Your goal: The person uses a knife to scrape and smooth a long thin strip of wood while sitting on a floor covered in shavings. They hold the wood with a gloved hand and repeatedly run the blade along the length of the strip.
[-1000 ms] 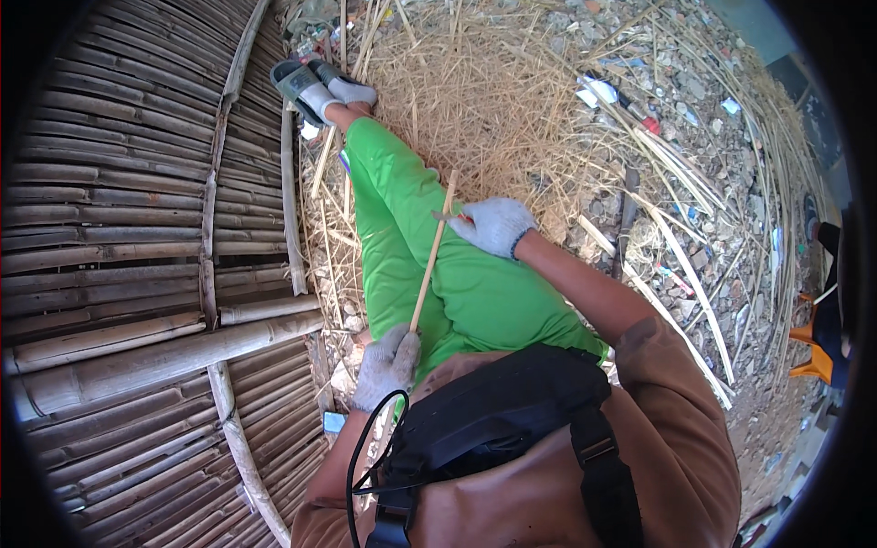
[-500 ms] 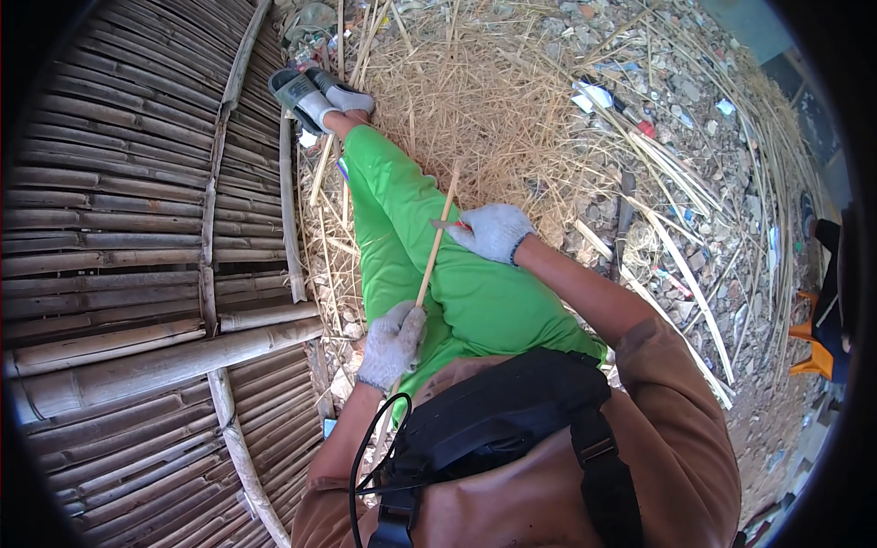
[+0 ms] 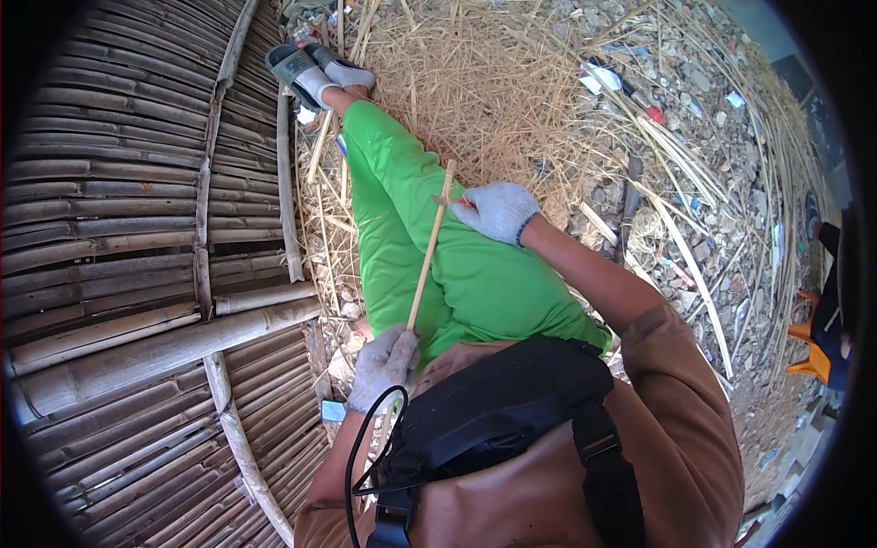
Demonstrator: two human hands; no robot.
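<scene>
My left hand (image 3: 382, 367), in a whitish knit glove, grips the near end of a thin, pale bamboo strip (image 3: 425, 275). From there the strip slants up and away over my green trousers (image 3: 493, 297). Its far end sticks out past my thigh. My right hand (image 3: 499, 213), gloved as well, is closed around a small knife with a bit of red at its handle (image 3: 464, 203). The short blade (image 3: 441, 200) lies across the strip near its far end. Most of the handle is hidden inside the glove.
A slatted bamboo platform (image 3: 119, 247) fills the left side. Straw and shavings (image 3: 475, 100) cover the ground ahead, with long split strips (image 3: 690, 265) over rubble at right. A black bag (image 3: 502, 402) sits at my waist. Part of an orange chair (image 3: 808, 342) shows at far right.
My left hand has drawn back slightly toward my body, holding the strip. The blade now crosses the strip closer to its far end. The whole view has shifted a little.
</scene>
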